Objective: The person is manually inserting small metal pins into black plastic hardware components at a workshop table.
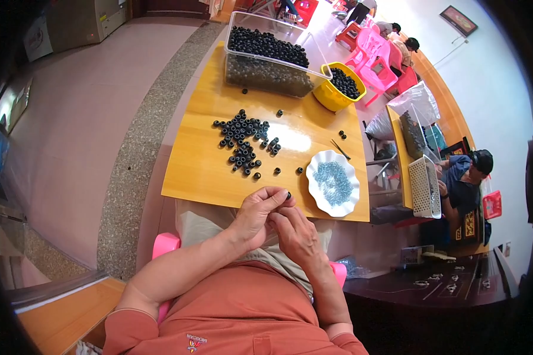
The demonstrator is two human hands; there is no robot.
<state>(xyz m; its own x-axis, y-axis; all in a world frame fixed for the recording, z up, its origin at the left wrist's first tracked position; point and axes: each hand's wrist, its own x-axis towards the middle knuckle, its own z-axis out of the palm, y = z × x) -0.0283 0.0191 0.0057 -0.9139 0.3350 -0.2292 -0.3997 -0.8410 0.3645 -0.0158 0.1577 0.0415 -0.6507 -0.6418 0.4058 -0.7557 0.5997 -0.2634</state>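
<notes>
Close together just past the table's near edge are my left hand [256, 218] and my right hand [299, 234]. Between the thumb and fingers of my left hand a small black ring-shaped part [288, 196] is pinched. My right hand's fingers are curled up against the left fingers; whatever they grip is hidden. A loose pile of similar black hollow parts [241, 137] lies on the wooden table [189, 171], with a few strays around it. To the right, a white scalloped dish [315, 199] holds many tiny bluish clear pieces [333, 183]. Behind it lie dark tweezers [340, 149].
A clear plastic bin [266, 89] of black parts stands at the table's far side, beside a yellow basin [331, 100] of the same. At right, another person [465, 177] sits by a white perforated basket [425, 189]. Pink chairs [373, 56] and more people are farther back.
</notes>
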